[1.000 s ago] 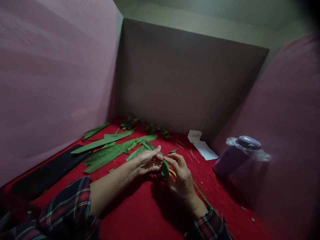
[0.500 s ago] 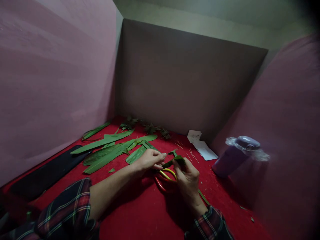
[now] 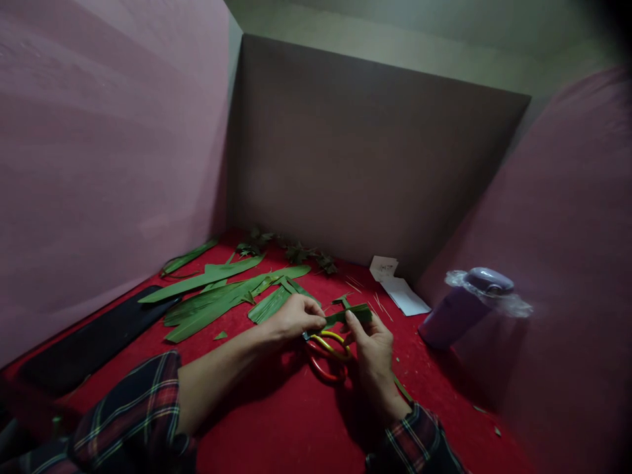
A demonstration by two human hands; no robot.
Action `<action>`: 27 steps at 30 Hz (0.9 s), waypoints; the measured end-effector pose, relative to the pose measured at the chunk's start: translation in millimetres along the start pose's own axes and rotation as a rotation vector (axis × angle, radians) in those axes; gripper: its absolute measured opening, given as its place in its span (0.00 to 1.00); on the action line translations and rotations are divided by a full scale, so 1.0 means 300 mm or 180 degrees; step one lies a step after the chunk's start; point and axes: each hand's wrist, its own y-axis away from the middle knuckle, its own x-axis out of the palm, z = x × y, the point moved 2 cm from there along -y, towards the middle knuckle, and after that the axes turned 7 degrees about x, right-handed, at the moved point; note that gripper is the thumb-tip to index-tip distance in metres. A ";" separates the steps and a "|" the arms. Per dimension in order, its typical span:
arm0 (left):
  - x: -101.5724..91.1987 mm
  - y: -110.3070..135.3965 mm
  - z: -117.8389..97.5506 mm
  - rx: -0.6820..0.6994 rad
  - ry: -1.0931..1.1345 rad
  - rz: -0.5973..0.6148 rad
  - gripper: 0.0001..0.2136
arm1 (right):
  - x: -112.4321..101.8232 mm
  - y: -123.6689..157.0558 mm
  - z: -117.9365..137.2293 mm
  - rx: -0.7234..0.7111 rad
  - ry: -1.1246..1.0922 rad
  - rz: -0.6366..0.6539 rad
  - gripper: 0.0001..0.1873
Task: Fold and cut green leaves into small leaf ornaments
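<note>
Between my two hands a short piece of green leaf [image 3: 337, 318] is stretched sideways. My left hand [image 3: 295, 317] pinches its left end between thumb and fingers. At the other end, my right hand [image 3: 371, 342] grips the leaf, with the thumb lying on its near face. Just under the hands, scissors [image 3: 330, 376] with one red and one yellow handle loop rest on the red cloth [image 3: 276, 421]; their blades are mostly hidden. A cut leaf piece [image 3: 271, 304] lies just beyond my left hand.
Long green leaves [image 3: 217, 313] are spread at the left, near a dark flat case [image 3: 93, 342]. Leafy sprigs [image 3: 296, 251] lie at the back. Thin sticks [image 3: 382, 307] and white papers [image 3: 405, 296] are beyond my right hand. A purple bottle [image 3: 451, 316] stands at right. Panels enclose three sides.
The leaf piece has turned so that more of its flat face shows between my hands. My right hand has shifted slightly, uncovering more of the scissor handles.
</note>
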 end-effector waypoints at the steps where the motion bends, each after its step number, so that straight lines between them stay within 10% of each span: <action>1: -0.003 -0.002 -0.001 -0.0012 0.0011 -0.0047 0.05 | -0.004 -0.005 -0.004 0.0057 -0.0035 0.0032 0.12; 27: -0.062 -0.034 0.002 0.0196 -0.0299 -0.0247 0.03 | -0.015 -0.027 0.014 0.0206 -0.0108 0.0332 0.16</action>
